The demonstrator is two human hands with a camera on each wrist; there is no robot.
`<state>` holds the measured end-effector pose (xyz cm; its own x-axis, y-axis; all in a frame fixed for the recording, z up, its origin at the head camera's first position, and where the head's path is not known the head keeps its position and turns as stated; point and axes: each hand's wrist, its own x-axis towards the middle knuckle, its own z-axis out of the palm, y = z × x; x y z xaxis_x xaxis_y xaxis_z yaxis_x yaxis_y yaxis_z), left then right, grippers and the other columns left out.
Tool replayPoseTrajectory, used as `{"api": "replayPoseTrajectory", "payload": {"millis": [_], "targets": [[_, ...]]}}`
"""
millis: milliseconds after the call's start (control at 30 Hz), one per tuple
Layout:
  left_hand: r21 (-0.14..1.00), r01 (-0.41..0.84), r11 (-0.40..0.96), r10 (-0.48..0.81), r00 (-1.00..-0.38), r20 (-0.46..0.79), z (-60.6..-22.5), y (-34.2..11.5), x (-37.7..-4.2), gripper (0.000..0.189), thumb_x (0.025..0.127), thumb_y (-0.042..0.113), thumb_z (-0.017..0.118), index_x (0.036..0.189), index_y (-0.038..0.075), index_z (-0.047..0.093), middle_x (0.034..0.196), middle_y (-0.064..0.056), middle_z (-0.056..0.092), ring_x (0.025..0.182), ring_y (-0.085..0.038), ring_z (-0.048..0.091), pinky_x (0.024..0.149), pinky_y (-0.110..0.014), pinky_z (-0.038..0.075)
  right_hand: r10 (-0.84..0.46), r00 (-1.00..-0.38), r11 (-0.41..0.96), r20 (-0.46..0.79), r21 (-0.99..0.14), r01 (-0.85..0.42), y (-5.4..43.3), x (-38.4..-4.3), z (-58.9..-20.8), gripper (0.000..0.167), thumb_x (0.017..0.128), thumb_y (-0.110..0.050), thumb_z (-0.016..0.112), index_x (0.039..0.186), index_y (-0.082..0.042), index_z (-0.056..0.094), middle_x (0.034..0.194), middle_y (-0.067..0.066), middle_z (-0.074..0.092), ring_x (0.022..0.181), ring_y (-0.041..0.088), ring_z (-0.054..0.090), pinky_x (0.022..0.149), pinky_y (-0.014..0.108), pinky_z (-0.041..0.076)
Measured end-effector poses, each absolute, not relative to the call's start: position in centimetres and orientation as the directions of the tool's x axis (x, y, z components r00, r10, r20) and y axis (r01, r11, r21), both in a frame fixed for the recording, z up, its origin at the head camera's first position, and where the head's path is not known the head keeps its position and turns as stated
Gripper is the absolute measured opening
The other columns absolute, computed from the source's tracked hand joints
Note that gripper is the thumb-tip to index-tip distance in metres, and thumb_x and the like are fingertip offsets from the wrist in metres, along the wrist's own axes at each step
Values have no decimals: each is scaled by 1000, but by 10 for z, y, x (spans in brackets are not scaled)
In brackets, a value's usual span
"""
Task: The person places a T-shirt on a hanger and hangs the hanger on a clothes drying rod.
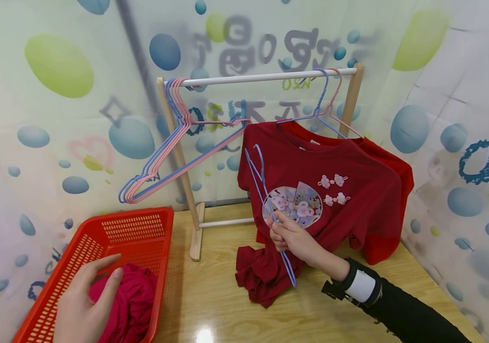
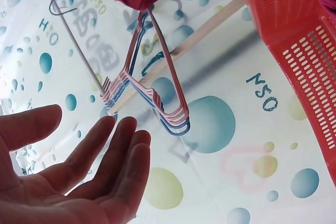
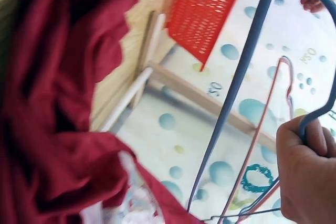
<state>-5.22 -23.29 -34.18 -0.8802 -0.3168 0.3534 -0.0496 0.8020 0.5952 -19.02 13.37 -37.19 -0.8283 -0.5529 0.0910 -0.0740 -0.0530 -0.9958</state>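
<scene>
My right hand (image 1: 288,234) grips a blue wire hanger (image 3: 236,88) in front of the hanging clothes. Behind it, a dark red shirt (image 1: 356,183) with a round floral patch hangs from a blue hanger (image 1: 319,102) on the rack. Crumpled dark red cloth (image 1: 266,276) lies on the table below my right hand. Over the red basket (image 1: 165,267) is my left hand (image 1: 82,300), empty, its thumb and fingers spread apart. A crimson garment (image 1: 135,300) lies bunched in the basket, partly covered by that hand.
A rack with a white rail (image 1: 244,78) and wooden posts stands at the back of the table. Several pink and blue hangers (image 1: 154,166) hang at its left end. A brighter red garment (image 1: 392,245) hangs behind the dark red shirt, below a pink hanger (image 1: 334,95).
</scene>
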Motion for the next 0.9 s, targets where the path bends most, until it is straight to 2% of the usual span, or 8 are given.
{"api": "replayPoseTrajectory", "payload": {"millis": [200,300,467,633,767,833,900], "targets": [[582,-36,812,-304,-878,370,-343,-235,-50,32,94,31,58,121,13,61,114,-3,60,101,-18,51,77,1,28,-529,-839,-29,126,-991,-131,155,-188,-382,13,104,-8,24,97,-2,33,64,-3,30,50,6,24,47,25,20],[578,-51,814,-311,-879,361,-343,-236,-49,32,94,32,58,120,14,61,115,-4,60,103,-20,52,76,-3,30,-508,-849,9,148,-984,-178,165,-187,-386,16,104,-8,25,98,5,33,64,-3,30,49,7,23,45,27,18],[573,-75,816,-322,-882,344,-344,-240,-48,33,94,33,58,121,13,60,115,-8,59,105,-25,53,74,-9,33,-424,-892,153,156,-958,-241,179,-187,-391,23,104,-9,28,101,12,37,65,-2,30,50,5,24,45,25,20],[562,-79,823,-328,-874,358,-344,-243,-47,32,94,32,59,120,13,61,115,-9,60,104,-26,53,73,-12,33,-319,-934,300,160,-918,-259,192,-186,-394,20,103,-9,33,102,9,43,65,-1,33,52,3,29,48,22,27],[550,-83,831,-321,-879,353,-342,-247,-47,34,93,34,59,121,14,60,115,-9,60,103,-26,53,70,-11,33,-259,-953,357,160,-901,-248,200,-185,-393,22,103,-13,39,102,6,48,64,-2,33,52,4,29,48,24,29],[532,-81,843,-309,-882,356,-341,-251,-48,35,94,33,59,121,13,60,114,-10,60,102,-27,53,70,-15,36,-238,-960,365,150,-902,-231,205,-184,-392,24,103,-16,40,104,5,51,64,-1,34,52,4,29,48,24,29],[509,-61,858,-283,-884,372,-339,-256,-49,35,94,31,59,121,10,60,114,-13,59,101,-30,53,74,-25,43,-219,-965,382,146,-897,-222,209,-184,-391,26,102,-19,41,105,4,53,64,-2,34,51,5,30,47,25,30]]}}
